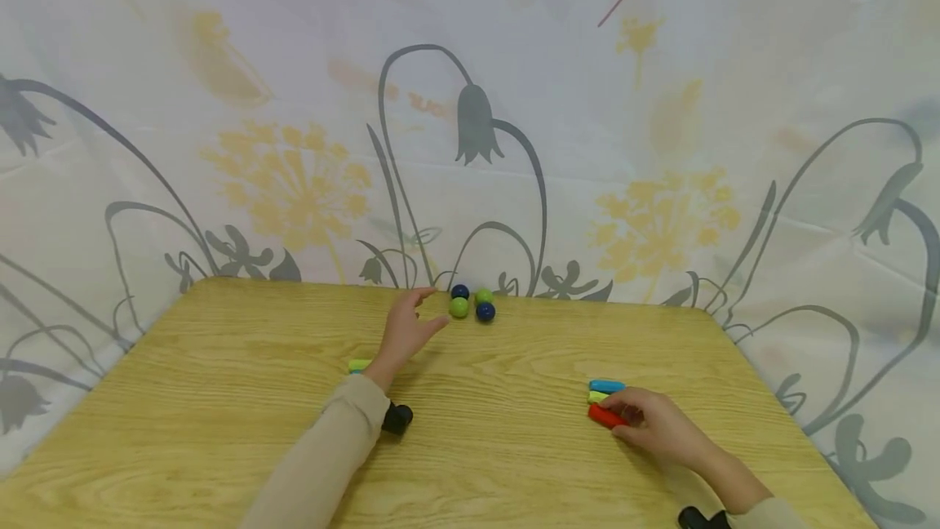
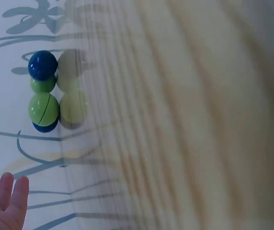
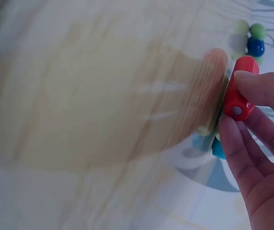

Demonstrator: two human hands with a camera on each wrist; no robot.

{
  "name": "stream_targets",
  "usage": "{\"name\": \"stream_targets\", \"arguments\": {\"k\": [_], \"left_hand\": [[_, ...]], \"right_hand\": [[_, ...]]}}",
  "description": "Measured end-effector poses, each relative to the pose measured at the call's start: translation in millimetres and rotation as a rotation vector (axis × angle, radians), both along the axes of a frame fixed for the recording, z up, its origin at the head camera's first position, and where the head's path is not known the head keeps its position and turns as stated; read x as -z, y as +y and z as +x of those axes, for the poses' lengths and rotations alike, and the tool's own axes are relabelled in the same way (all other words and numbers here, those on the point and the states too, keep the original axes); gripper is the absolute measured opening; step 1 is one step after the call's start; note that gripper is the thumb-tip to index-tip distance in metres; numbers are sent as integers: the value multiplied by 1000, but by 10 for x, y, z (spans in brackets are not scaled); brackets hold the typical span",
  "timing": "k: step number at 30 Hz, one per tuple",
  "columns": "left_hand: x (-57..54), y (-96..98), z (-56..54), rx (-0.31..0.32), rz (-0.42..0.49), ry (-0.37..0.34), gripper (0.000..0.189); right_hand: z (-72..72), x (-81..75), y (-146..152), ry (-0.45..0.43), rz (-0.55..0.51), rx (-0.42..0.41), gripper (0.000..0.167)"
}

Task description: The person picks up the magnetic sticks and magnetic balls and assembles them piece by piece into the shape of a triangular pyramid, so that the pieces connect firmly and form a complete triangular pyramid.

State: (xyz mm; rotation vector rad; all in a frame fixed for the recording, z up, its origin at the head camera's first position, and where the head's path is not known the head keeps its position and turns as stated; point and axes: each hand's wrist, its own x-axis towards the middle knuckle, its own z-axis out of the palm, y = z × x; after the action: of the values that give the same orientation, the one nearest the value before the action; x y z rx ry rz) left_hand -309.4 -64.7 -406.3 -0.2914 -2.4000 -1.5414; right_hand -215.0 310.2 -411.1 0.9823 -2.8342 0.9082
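So, leftmost, a lime piece point(image 1: 361, 365) and a sliver of blue point(image 1: 357, 371) peek out from behind my left wrist. Beyond them my left hand point(image 1: 411, 331), thumb and fingers spread apart, hangs just beside four balls point(image 1: 458, 308) — two navy, two green — near the far edge of the table point(image 1: 514, 415). Farther right, past a blue piece point(image 1: 606, 386) and a yellow-green piece point(image 1: 597, 397), my right hand point(image 1: 661, 427) pinches the red piece point(image 1: 605, 416).
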Motion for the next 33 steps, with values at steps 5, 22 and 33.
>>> {"name": "stream_targets", "arguments": {"k": [5,22,33], "left_hand": [[19,85,-94,-23,24,-27,49],[20,270,-333,22,-25,-270,46],[39,428,-399,42,-62,-270,45]], "right_hand": [[-15,5,-19,6,-9,-10,27],[-66,-4,-155,-1,-36,-45,27],[-65,26,-219,-8,-73,-78,27]]}}
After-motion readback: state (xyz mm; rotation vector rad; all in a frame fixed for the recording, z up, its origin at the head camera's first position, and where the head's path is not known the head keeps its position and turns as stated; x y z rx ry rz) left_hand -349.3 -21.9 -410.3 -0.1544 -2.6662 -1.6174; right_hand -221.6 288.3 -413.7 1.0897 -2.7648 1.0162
